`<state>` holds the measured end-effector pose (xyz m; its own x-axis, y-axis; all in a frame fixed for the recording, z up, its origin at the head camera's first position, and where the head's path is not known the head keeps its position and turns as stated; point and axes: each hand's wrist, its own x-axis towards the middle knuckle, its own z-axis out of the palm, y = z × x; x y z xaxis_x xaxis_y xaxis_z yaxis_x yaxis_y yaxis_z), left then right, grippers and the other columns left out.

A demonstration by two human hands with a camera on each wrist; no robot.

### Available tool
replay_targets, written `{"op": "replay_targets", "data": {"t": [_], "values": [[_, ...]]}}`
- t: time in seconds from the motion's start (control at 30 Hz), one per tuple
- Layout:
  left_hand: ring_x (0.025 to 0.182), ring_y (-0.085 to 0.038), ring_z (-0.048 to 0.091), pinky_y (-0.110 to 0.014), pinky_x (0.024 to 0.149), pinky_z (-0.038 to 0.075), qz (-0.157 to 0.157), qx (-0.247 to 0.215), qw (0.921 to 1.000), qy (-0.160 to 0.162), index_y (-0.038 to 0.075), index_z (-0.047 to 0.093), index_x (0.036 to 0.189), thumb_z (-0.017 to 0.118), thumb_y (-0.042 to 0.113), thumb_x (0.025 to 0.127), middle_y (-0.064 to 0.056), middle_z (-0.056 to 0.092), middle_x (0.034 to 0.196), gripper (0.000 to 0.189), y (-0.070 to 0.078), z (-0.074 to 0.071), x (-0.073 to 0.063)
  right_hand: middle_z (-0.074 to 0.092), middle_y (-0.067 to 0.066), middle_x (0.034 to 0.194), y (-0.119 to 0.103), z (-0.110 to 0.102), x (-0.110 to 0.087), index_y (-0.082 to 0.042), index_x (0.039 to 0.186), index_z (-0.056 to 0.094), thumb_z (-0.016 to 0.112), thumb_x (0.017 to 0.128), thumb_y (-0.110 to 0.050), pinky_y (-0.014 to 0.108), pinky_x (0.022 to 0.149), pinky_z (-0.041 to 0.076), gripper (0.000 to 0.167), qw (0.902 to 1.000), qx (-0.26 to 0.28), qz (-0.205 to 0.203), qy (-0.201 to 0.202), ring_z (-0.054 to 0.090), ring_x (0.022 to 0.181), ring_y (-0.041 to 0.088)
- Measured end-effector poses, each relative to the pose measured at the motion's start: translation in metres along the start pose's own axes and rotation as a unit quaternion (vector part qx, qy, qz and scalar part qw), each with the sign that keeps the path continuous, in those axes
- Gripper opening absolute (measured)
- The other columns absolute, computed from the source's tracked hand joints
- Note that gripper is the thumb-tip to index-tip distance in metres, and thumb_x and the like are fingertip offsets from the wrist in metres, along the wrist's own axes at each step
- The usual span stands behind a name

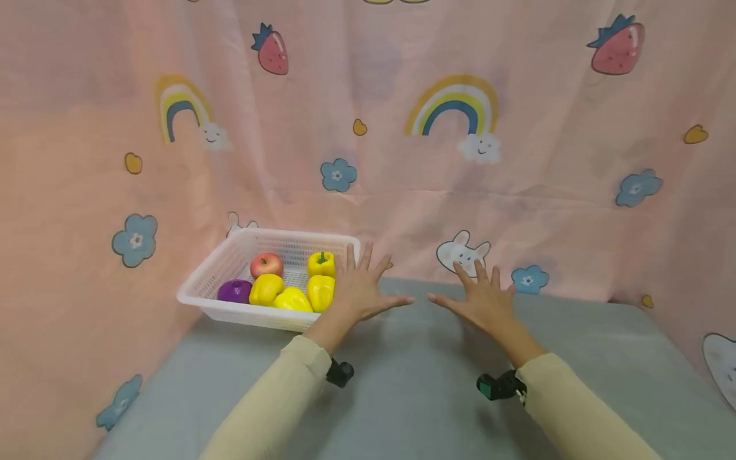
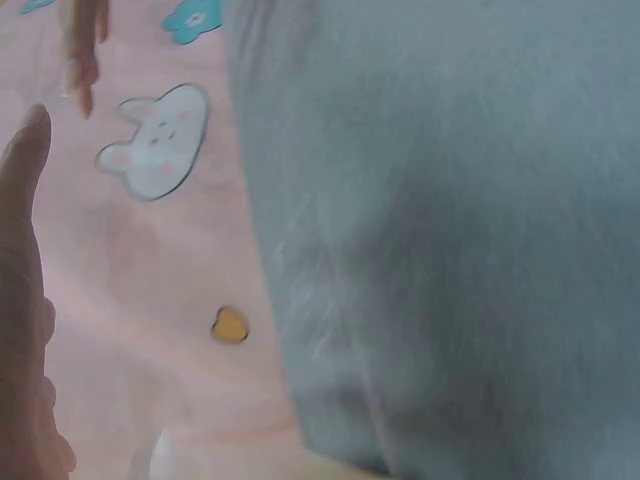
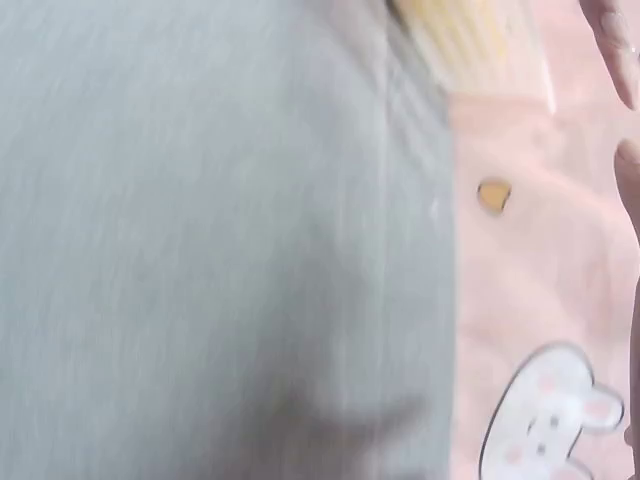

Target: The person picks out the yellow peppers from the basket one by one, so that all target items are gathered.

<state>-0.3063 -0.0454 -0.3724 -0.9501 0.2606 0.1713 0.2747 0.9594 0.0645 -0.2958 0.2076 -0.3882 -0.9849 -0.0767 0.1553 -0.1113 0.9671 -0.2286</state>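
My left hand [image 1: 359,291] is held with fingers spread, overlapping the right end of a white plastic basket [image 1: 198,291] in the head view. To its right, my right hand [image 1: 485,303] is spread in the same way over the grey table, holding nothing. The two thumbs point toward each other with a gap between. Inside the basket lie a red apple [image 1: 267,264], a purple round vegetable or fruit [image 1: 234,291] and several yellow pieces, among them a yellow bell pepper [image 1: 321,264]. The left hand hides part of the basket's right side.
A grey cloth covers the table [image 1: 414,383]. Behind it hangs a pink curtain [image 1: 379,191] printed with rainbows, strawberries and rabbits. A dark wrist camera [image 1: 340,372] sits at the left wrist, another wrist camera [image 1: 499,386] at the right.
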Motion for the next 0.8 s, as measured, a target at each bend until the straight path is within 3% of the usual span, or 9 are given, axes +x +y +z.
{"op": "replay_targets", "data": {"t": [0.23,0.37,0.5,0.67,0.8], "values": [[0.157,-0.045,0.006,-0.070,0.122,0.007,-0.049,-0.068,0.9962,0.023,0.033,0.011,0.163,0.045,0.086,0.082,-0.010,0.006,0.172,0.102,-0.049,-0.013,-0.024,0.015,0.029,0.166,-0.043,0.013,0.006,-0.015,0.163,0.018,0.049,0.091,-0.074,0.082,0.107,0.024,0.098,0.9946,0.102,-0.017,0.007,0.013,0.149,0.060],[0.156,-0.046,0.011,-0.070,0.121,0.007,-0.080,-0.113,0.9903,0.014,0.027,0.014,0.163,0.045,0.080,0.087,-0.015,0.014,0.171,0.098,-0.086,-0.020,-0.043,0.015,0.023,0.168,-0.069,0.024,0.009,-0.015,0.163,0.015,0.049,0.095,-0.067,0.073,0.116,0.023,0.092,0.9809,0.194,-0.015,0.007,0.016,0.153,0.049],[0.156,-0.043,0.013,-0.069,0.122,0.010,-0.097,-0.140,0.9844,0.044,0.020,0.020,0.163,0.048,0.075,0.089,-0.017,0.019,0.169,0.095,-0.122,-0.026,-0.064,0.019,0.019,0.169,-0.093,0.032,0.010,-0.013,0.163,0.018,0.053,0.096,-0.062,0.068,0.120,0.021,0.089,0.9640,0.265,-0.015,0.020,0.020,0.155,0.043],[0.156,-0.040,0.016,-0.068,0.121,0.018,-0.108,-0.203,0.9694,0.088,0.015,0.024,0.161,0.056,0.062,0.093,-0.016,0.019,0.169,0.088,-0.164,-0.034,-0.089,0.022,0.016,0.168,-0.118,0.038,0.012,-0.014,0.162,0.022,0.058,0.095,-0.059,0.068,0.118,0.025,0.089,0.9514,0.304,-0.023,0.043,0.022,0.155,0.041],[0.157,-0.041,0.009,-0.072,0.117,0.019,-0.103,-0.265,0.9520,0.114,0.018,0.021,0.162,0.060,0.048,0.096,-0.014,0.013,0.171,0.082,-0.191,-0.040,-0.108,0.029,0.014,0.166,-0.141,0.041,0.014,-0.019,0.162,0.022,0.060,0.095,-0.056,0.068,0.117,0.028,0.086,0.9348,0.351,-0.026,0.050,0.029,0.152,0.040]]}}
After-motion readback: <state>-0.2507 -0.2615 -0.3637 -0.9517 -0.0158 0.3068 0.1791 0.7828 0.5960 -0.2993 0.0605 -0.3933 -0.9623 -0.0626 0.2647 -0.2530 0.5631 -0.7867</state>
